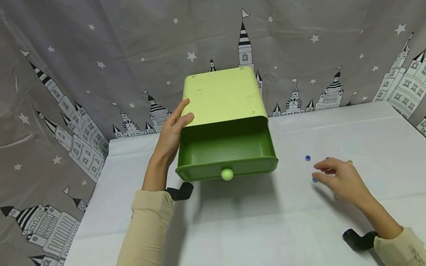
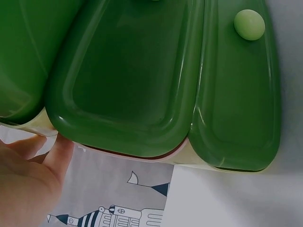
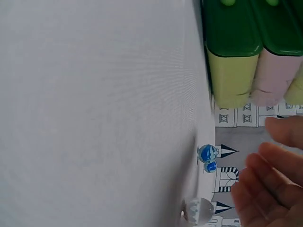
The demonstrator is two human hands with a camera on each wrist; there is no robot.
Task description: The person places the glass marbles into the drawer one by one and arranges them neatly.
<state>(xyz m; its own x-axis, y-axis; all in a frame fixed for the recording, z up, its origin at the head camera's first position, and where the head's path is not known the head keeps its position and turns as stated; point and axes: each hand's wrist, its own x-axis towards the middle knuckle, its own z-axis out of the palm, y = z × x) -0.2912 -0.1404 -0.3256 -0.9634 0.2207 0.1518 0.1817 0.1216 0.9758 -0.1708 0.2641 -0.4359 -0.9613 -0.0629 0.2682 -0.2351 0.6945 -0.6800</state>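
A small drawer unit [image 1: 224, 95] with a light yellow-green top stands at the back of the table. Its top drawer [image 1: 227, 169], dark green with a round pale knob [image 1: 227, 174], is pulled out and looks bare inside. My left hand [image 1: 170, 136] rests against the unit's upper left edge, fingers fairly straight; in the left wrist view its fingertips touch the casing. Over the table at right hovers my right hand [image 1: 342, 178], thumb and fingers apart and nothing visible between them. Close to it lie a blue marble [image 1: 308, 158], a second blue marble [image 3: 210, 166] and a clear marble [image 3: 199, 211].
Below the pulled-out drawer, the middle drawer [image 2: 128, 80] and bottom drawer [image 2: 236, 94] are closed. A white cloth [image 1: 253, 245] covers the table. Behind it hangs a grey curtain [image 1: 122, 41] printed with castles and stars.
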